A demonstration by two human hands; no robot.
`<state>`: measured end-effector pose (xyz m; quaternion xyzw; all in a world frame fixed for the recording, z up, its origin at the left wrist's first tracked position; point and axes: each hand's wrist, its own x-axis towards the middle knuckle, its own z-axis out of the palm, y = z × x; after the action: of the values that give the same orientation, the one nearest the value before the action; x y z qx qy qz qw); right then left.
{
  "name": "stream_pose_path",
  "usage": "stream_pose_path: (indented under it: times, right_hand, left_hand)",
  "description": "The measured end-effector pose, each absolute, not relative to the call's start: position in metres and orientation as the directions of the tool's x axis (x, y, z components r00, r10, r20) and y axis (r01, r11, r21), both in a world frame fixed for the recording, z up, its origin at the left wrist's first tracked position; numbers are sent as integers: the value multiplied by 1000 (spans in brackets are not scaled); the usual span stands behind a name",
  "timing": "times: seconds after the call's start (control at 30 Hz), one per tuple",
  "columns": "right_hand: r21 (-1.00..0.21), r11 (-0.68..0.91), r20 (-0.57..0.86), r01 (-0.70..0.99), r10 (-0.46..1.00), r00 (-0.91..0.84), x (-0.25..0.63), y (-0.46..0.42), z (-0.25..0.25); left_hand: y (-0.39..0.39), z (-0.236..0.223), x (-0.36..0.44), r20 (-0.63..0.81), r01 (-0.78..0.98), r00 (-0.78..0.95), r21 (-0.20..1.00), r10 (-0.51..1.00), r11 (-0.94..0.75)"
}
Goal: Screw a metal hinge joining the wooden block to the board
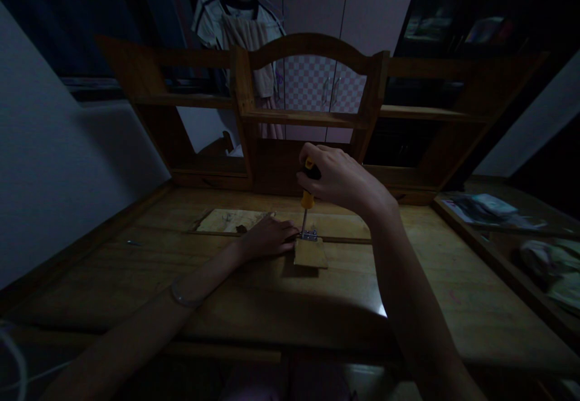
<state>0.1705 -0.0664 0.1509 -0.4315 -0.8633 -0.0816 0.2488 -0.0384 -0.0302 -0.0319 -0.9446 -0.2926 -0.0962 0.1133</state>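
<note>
My right hand [338,177] is wrapped round the yellow-and-black handle of a screwdriver [307,200]. The screwdriver stands nearly upright, its shaft reaching down to a small metal hinge [310,235]. Attached along the near side of the hinge is a small wooden board [310,253], which juts towards me. My left hand [267,237] lies low on the desk, its fingertips pressed at the left end of the hinge and the small board. Whatever is under those fingertips, such as a screw, is hidden. Beyond the hinge runs a long wooden strip [342,226].
A worn, pale patch [226,220] marks the wooden desk [181,262]. One small metal piece [133,243] lies at the left. Behind stands a wooden shelf unit [312,117]. Papers and a plastic bag [493,203] lie on a surface to the right.
</note>
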Motion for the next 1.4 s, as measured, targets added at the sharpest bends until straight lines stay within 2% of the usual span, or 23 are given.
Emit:
stream_pose_path:
  times: [1.2, 1.4]
  right_hand:
    - [-111, 602, 475, 791, 731, -490, 170, -70, 153]
    - [-79, 596, 478, 799, 726, -494, 170, -68, 153]
  left_hand:
    - [-31, -30, -38, 237, 580, 809, -167, 539, -797]
    - [-31, -30, -38, 238, 582, 807, -165, 541, -796]
